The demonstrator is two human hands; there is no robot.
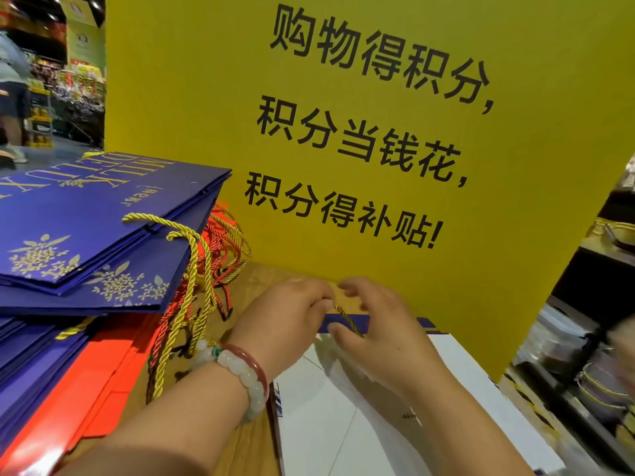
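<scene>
A flat paper bag [343, 407] lies white side up on the wooden table [254, 444], its purple top edge against the yellow sign. A gold cord handle [347, 319] runs from that edge. My left hand [285, 317] pinches the cord's upper end with curled fingers. My right hand [374, 324] rests on the bag's top edge, thumb beside the cord and fingers spread above it. Beaded bracelets sit on my left wrist.
A tall stack of flat purple gift bags [86, 228] and red ones [92, 379] with gold and red cord handles fills the left. A big yellow sign [378, 149] stands right behind. Shelves with goods [591, 372] lie at the right; a person stands far left.
</scene>
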